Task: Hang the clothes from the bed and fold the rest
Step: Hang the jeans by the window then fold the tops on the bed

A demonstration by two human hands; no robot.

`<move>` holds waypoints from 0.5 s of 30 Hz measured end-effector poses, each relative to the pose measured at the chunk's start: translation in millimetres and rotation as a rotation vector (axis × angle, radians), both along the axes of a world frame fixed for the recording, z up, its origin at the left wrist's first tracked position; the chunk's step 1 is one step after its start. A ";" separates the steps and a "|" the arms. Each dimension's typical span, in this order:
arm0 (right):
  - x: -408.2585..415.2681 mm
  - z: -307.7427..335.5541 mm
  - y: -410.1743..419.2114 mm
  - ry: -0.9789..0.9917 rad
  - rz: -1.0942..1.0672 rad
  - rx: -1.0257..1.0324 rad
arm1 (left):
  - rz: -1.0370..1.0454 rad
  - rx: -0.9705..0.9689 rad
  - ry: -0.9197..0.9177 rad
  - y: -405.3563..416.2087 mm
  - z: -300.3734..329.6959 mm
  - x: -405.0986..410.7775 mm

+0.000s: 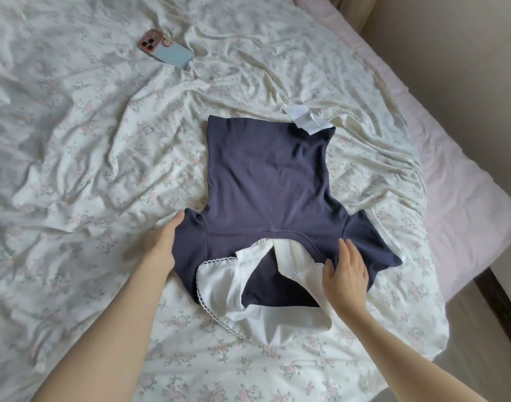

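Navy top [267,181] with a white lace-trimmed collar [219,282] lies flat on the floral bedsheet [74,158], collar end nearest me. Its white care tag [306,120] sticks out at the far hem, print too tiny to read. Left hand [161,245] holds the left sleeve edge, fingers hidden under it; right hand [347,271] rests flat and open by the collar. A phone [166,49] in a blue dotted case sits further up the bed.

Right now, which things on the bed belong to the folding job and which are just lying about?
Job:
navy top with white collar
left hand, gripping its sleeve
right hand, flat on it

Lying about:
phone
floral sheet
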State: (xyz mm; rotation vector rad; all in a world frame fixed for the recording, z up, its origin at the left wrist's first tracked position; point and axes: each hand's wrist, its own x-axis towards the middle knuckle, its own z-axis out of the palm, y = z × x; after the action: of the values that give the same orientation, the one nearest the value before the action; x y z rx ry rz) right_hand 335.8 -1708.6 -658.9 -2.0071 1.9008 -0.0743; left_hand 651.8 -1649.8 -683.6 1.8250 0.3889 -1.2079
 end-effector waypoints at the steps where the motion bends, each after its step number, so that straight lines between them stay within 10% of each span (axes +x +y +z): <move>1: -9.7 1.9 -5.4 0.037 -0.070 -0.009 | -0.047 -0.004 0.044 -4.9 1.9 0.0; 9: -37.7 8.4 -60.5 -0.129 -0.761 0.102 | -0.424 -0.218 -0.938 -16.7 27.5 -69.4; 15: -48.2 5.8 -79.3 -0.461 -1.252 0.291 | -1.496 0.016 -0.902 -6.9 -2.8 -115.0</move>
State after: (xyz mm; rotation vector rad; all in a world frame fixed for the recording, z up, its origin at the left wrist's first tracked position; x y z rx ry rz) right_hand 287.6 -1787.9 -653.1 -0.3386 2.3097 -0.4871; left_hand 536.8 -1656.6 -686.4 2.3903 -1.7186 -0.9647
